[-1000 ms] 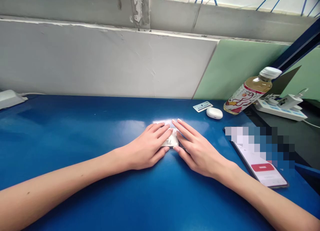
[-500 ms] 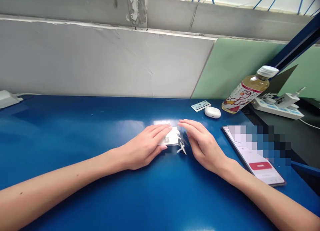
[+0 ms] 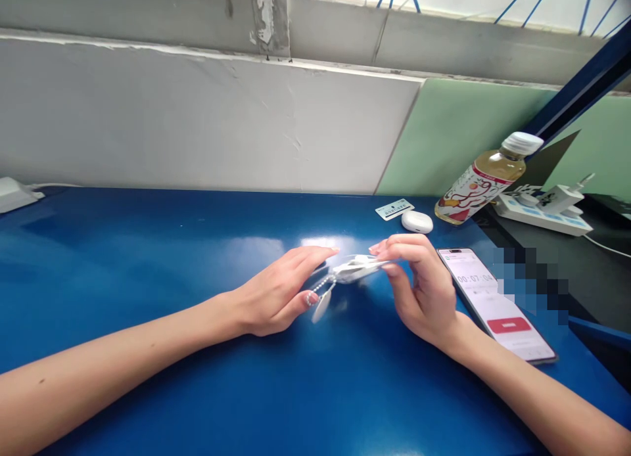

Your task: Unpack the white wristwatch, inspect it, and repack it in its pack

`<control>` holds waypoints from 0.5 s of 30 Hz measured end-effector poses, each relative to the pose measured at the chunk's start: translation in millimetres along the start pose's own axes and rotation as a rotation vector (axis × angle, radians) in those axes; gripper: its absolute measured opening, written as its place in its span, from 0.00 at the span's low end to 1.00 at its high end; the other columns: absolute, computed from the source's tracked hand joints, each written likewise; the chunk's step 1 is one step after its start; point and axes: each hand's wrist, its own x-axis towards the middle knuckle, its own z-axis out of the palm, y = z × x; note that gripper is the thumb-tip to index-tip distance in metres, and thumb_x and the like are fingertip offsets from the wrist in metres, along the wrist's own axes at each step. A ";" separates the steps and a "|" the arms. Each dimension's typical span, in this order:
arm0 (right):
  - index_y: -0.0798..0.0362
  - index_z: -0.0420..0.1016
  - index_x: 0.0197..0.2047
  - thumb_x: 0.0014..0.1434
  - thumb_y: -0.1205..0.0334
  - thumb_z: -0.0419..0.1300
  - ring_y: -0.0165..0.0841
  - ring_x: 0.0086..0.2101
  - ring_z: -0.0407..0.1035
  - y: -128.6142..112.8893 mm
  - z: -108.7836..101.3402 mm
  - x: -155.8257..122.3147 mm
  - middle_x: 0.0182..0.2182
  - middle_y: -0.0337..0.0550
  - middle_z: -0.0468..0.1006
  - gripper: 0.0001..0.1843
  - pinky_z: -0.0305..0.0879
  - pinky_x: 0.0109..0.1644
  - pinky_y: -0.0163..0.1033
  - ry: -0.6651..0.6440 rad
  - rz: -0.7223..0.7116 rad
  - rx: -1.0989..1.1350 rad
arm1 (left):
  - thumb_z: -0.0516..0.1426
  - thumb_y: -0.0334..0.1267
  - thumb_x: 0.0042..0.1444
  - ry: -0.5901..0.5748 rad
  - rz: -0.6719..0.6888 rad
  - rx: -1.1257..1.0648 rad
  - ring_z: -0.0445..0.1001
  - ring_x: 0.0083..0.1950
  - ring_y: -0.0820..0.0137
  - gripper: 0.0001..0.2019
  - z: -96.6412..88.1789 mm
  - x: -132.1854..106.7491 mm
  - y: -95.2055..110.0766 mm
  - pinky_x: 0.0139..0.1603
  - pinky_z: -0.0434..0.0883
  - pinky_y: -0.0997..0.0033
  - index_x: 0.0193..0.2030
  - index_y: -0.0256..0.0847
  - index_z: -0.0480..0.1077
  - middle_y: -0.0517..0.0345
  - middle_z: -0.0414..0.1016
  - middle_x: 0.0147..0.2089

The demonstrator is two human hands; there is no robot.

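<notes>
Gray (image 3: 197,114) and pale green panels (image 3: 444,127) back a glossy blue desk (image 3: 197,390), where a person works with two bare hands midway between the left and right edges, nearer the far edge than the near one. Between thumb and fingers, the right hand (image 3: 419,282) pinches one end of a white packet (image 3: 357,267), seen nearly edge-on and blurred above the desk. From the packet's other end hang a beaded chain (image 3: 323,285) and a white tag (image 3: 321,307). Facing it, the left hand (image 3: 279,288) is spread, its fingers out straight and parted from the thumb; the chain's beads meet the thumb tip, though whether the thumb presses on them cannot be told.

Along the far edge, toward the right corner, a card (image 3: 394,209) lies flat beside a white case (image 3: 417,221); next to them a capped bottle (image 3: 483,186) of amber drink leans in the view. Past the right edge, a power strip (image 3: 542,214) carries a plugged-in charger (image 3: 560,198). By the right edge rests a phone (image 3: 493,305), its lit screen showing digits and a red button. At the far left corner sits a white adapter (image 3: 17,194), partly cut off by the frame.
</notes>
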 end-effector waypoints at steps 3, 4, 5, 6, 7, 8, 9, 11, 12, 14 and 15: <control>0.48 0.70 0.47 0.66 0.72 0.55 0.34 0.40 0.74 -3.2 2.2 -1.1 0.39 0.41 0.76 0.10 0.72 0.44 0.43 0.105 0.148 0.119 | 0.34 0.60 0.69 0.043 -0.042 -0.041 0.61 0.68 0.52 0.34 0.1 -1.2 -0.9 0.66 0.62 0.47 0.73 0.42 0.45 0.39 0.59 0.69; 0.48 0.71 0.46 0.66 0.70 0.56 0.34 0.39 0.74 -4.1 3.4 -0.9 0.39 0.41 0.77 0.09 0.72 0.43 0.41 0.125 0.214 0.130 | 0.35 0.60 0.69 0.063 -0.049 -0.050 0.61 0.69 0.52 0.34 0.5 -1.7 -1.1 0.66 0.62 0.47 0.73 0.42 0.44 0.39 0.59 0.69; 0.48 0.73 0.45 0.66 0.68 0.57 0.33 0.38 0.75 -4.8 4.8 -0.5 0.38 0.40 0.78 0.07 0.72 0.41 0.40 0.136 0.279 0.136 | 0.38 0.59 0.69 0.084 -0.054 -0.052 0.61 0.69 0.52 0.33 1.1 -2.2 -1.3 0.67 0.62 0.46 0.74 0.42 0.42 0.38 0.58 0.69; 0.48 0.74 0.45 0.65 0.66 0.58 0.33 0.37 0.75 -5.5 6.2 0.2 0.37 0.40 0.78 0.06 0.72 0.40 0.39 0.139 0.343 0.144 | 0.41 0.58 0.69 0.102 -0.057 -0.047 0.61 0.68 0.52 0.34 1.7 -2.6 -1.4 0.66 0.62 0.46 0.74 0.42 0.40 0.38 0.57 0.70; 0.49 0.74 0.44 0.65 0.64 0.59 0.32 0.36 0.75 -6.0 7.7 0.9 0.37 0.40 0.79 0.05 0.72 0.39 0.37 0.134 0.401 0.159 | 0.46 0.57 0.68 0.119 -0.057 -0.033 0.61 0.69 0.52 0.35 2.3 -2.8 -1.3 0.67 0.63 0.45 0.74 0.42 0.39 0.38 0.55 0.70; 0.49 0.75 0.43 0.65 0.62 0.60 0.32 0.35 0.75 -6.4 9.1 1.7 0.36 0.40 0.79 0.04 0.73 0.38 0.37 0.125 0.456 0.180 | 0.51 0.55 0.66 0.129 -0.051 -0.011 0.59 0.69 0.50 0.38 2.8 -2.9 -1.1 0.67 0.62 0.44 0.74 0.42 0.38 0.37 0.53 0.71; 0.49 0.76 0.43 0.65 0.60 0.60 0.32 0.35 0.75 -6.6 10.6 2.3 0.36 0.40 0.80 0.05 0.73 0.38 0.36 0.115 0.505 0.205 | 0.55 0.54 0.63 0.133 -0.044 0.013 0.57 0.70 0.49 0.42 3.2 -2.9 -0.7 0.67 0.61 0.43 0.74 0.42 0.37 0.36 0.50 0.72; 0.50 0.76 0.42 0.64 0.58 0.60 0.32 0.36 0.75 -6.5 13.7 2.8 0.37 0.41 0.80 0.06 0.73 0.38 0.36 0.091 0.598 0.266 | 0.62 0.54 0.57 0.119 -0.030 0.059 0.53 0.72 0.45 0.48 3.6 -2.2 0.3 0.68 0.60 0.41 0.74 0.42 0.38 0.35 0.46 0.73; 0.50 0.75 0.43 0.64 0.57 0.61 0.32 0.35 0.76 -6.0 15.1 2.6 0.37 0.42 0.81 0.07 0.73 0.37 0.36 0.075 0.641 0.307 | 0.64 0.54 0.55 0.106 -0.020 0.079 0.51 0.73 0.43 0.50 3.6 -1.7 0.8 0.68 0.60 0.41 0.74 0.42 0.39 0.35 0.45 0.74; 0.50 0.73 0.44 0.64 0.55 0.61 0.32 0.33 0.76 -4.6 17.8 1.6 0.35 0.42 0.81 0.09 0.73 0.34 0.36 0.040 0.717 0.398 | 0.66 0.55 0.52 0.073 -0.002 0.114 0.52 0.72 0.42 0.52 3.5 -0.3 1.9 0.68 0.60 0.40 0.74 0.43 0.40 0.35 0.46 0.74; 0.50 0.71 0.45 0.64 0.54 0.60 0.32 0.32 0.76 -3.6 19.0 0.8 0.34 0.42 0.81 0.10 0.72 0.33 0.36 0.023 0.743 0.438 | 0.66 0.55 0.51 0.055 0.004 0.125 0.53 0.72 0.43 0.53 3.4 0.4 2.5 0.68 0.60 0.40 0.74 0.44 0.40 0.35 0.48 0.73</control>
